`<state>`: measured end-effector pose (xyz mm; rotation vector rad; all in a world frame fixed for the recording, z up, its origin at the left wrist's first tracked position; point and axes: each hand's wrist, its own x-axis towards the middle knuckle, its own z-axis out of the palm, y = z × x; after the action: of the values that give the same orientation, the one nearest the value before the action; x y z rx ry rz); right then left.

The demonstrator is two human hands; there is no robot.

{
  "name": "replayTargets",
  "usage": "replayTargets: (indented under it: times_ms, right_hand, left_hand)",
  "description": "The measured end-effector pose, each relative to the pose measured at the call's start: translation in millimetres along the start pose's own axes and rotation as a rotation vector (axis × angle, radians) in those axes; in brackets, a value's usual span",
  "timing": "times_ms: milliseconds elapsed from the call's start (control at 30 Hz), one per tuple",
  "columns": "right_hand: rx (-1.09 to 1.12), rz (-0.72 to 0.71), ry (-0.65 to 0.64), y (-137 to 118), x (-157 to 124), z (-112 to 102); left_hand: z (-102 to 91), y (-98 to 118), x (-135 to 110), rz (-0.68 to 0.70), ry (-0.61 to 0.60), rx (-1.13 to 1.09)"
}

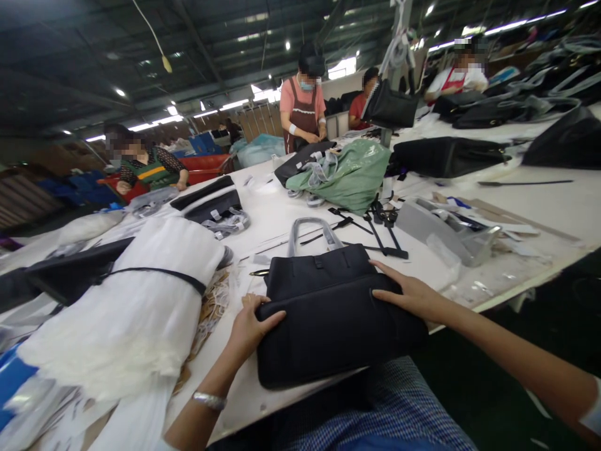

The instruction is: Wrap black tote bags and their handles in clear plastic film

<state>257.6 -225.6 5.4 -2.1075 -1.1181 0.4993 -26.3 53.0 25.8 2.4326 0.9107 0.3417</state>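
A black handbag [328, 313] with wrapped grey handles [310, 235] lies on its side at the near edge of the white table [272, 219]. My left hand [251, 326] grips the bag's left end, thumb on top and fingers curled round the edge. My right hand [408, 291] rests flat on the bag's right end, fingers stretched out over the seam.
A tied stack of white wrapping material [136, 307] lies left of the bag. Black straps [380, 228], a grey tray [446, 228], a green bag [352, 172] and more black handbags [446, 156] sit farther back. Several other people work around the table.
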Motion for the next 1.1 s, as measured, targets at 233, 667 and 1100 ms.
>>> replayTargets:
  times_ms: [233, 667, 1100]
  right_hand:
    - [0.009, 0.026, 0.112, 1.6, 3.4, 17.3]
    - [-0.072, 0.1, 0.255, -5.5, 18.3, 25.2]
    - [-0.162, 0.06, 0.297, -9.8, 12.0, 20.9]
  left_hand:
    - [-2.8, -9.9, -30.9, 0.106, -0.007, -0.116]
    - [10.9, -18.9, -31.7, 0.112, 0.115, -0.1]
    - [85.5, 101.5, -35.6, 0.578, 0.04, 0.25]
